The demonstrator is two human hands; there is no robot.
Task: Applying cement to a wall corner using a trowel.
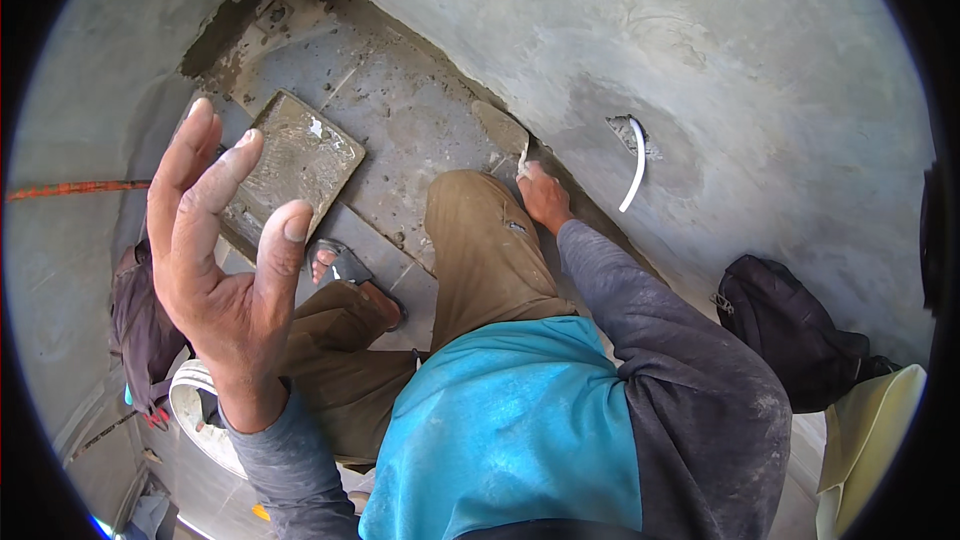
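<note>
My left hand (225,280) is raised at the left with its fingers spread and slightly bent, and nothing is in it. Low beside the right wall, my right hand (546,198) is closed round the handle of a trowel (499,128). The trowel's mortar-smeared blade lies close to the floor along the foot of the wall. Beyond my left hand, a shallow square tray (335,152) coated with wet grey mortar rests on the tiles, partly hidden by my fingers.
Wet mortar smears the grey floor tiles (400,105). A white tube (636,165) sticks out of a hole in the right wall (720,70). Black bag (775,325) and yellowish sheet (870,430) lie at right; dark bag (140,315) and white bucket (190,410) at left.
</note>
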